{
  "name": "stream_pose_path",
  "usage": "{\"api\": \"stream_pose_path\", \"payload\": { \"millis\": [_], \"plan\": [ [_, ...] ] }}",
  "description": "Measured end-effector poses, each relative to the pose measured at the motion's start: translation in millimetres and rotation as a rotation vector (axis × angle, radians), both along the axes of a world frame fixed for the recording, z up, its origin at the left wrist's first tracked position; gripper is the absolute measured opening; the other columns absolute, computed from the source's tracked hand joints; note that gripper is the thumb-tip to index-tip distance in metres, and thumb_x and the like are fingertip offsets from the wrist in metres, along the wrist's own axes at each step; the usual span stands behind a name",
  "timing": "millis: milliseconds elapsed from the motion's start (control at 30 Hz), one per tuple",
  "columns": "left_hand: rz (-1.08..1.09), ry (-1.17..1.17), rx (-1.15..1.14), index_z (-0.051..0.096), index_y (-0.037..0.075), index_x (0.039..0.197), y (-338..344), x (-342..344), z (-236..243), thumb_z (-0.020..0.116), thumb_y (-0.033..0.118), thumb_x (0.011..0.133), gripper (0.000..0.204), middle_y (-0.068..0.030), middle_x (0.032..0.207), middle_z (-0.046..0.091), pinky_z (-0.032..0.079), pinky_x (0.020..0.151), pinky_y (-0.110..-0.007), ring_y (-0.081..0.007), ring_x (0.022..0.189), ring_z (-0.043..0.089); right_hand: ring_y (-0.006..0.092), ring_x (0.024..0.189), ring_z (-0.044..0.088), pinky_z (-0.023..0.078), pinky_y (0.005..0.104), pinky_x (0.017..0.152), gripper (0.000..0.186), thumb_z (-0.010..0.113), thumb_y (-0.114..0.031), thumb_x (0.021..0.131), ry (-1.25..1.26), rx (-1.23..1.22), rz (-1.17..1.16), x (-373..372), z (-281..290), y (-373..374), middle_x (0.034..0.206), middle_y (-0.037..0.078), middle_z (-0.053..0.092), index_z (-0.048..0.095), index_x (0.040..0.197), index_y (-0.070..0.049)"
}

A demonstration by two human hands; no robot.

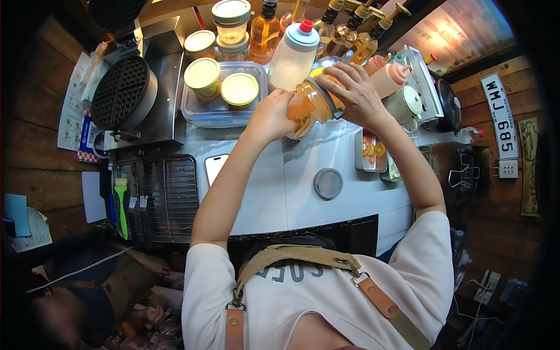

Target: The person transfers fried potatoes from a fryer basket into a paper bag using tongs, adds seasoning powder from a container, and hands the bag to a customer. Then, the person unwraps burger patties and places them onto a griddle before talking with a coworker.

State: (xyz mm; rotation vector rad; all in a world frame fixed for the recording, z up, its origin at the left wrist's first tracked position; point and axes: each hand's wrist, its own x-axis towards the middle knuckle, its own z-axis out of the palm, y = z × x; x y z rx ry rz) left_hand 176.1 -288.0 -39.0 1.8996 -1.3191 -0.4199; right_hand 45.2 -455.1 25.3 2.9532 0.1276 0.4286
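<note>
In the head view, a tilted clear jar [315, 102] with orange contents and a dark rim is held at the middle of the worktop. My left hand [274, 116] is closed around its lower left part, where a second clear container may be; I cannot tell. My right hand [356, 96] is closed over the jar's upper right part, fingers curled over the top. Just behind stands a white squeeze bottle [294, 49] with a red cap. A round grey lid [328, 184] lies in front of my hands. A metal container [371, 151] of sliced food sits beside my right forearm.
A waffle iron [122, 93], wire rack [157, 198] and phone [215, 169] are on the left. A plastic tray [192, 116] carries tubs; bottles [265, 35] stand behind. A mug [402, 108] and fryer [458, 175] are at the right. Another person [99, 280] is low at left.
</note>
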Motion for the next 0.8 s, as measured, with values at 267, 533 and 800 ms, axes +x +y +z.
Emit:
{"api": "stream_pose_path", "payload": {
  "millis": [267,533,800],
  "plan": [
    [-0.029,0.037,0.051,0.05,-0.004,0.111,0.1,0.4,2.6,0.061,0.004,0.059,0.053,-0.0135,0.108,0.052,0.048,0.066,-0.028,-0.0196,0.068,0.058,0.0234,0.114,0.04,0.029,0.0428,0.097,0.072,0.067,-0.004,0.054,-0.101,0.108,-0.017,-0.9,-1.7,-3.6,0.117,0.003,0.046,0.044,0.12,-0.022],
    [-0.034,0.039,0.025,0.05,-0.005,0.11,0.6,1.0,3.5,0.065,0.005,0.058,0.055,-0.0132,0.108,0.051,0.047,0.066,-0.028,-0.0194,0.067,0.057,0.0238,0.113,0.041,0.03,0.0421,0.096,0.07,0.069,-0.009,0.055,-0.095,0.036,-0.036,-4.9,-4.0,-3.0,0.116,0.003,0.046,0.044,0.12,-0.02],
    [-0.032,0.026,0.032,0.05,-0.005,0.111,6.5,6.4,-3.0,0.063,0.004,0.059,0.055,-0.012,0.106,0.051,0.047,0.064,-0.027,-0.0178,0.067,0.056,0.0281,0.108,0.043,0.034,0.0379,0.094,0.085,0.08,-0.01,0.045,-0.22,0.869,-0.208,-48.2,-33.7,24.3,0.115,0.01,0.046,0.04,0.12,-0.009]
  ]
}}
